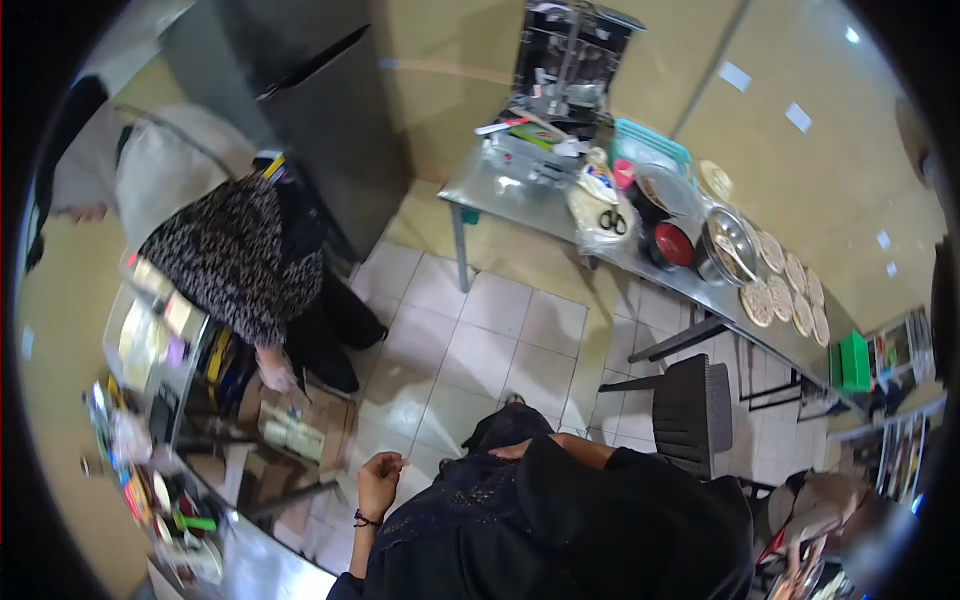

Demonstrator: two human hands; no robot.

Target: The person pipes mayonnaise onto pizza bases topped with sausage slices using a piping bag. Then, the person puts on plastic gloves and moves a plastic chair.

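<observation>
My left hand, with a dark bracelet at its wrist, is held out to the left of my body. Its fingers are loosely bent, with a gap to the thumb and nothing visible between them. My right hand lies against the front of my dark patterned clothing. The sleeve and folds hide most of its fingers, so whether it grips the cloth cannot be told. Below both hands is the tiled floor.
A person in a patterned top bends over a cardboard box at left. Flatbreads, a steel bowl and scissors lie on a metal table. A dark chair stands at right; another person is behind it.
</observation>
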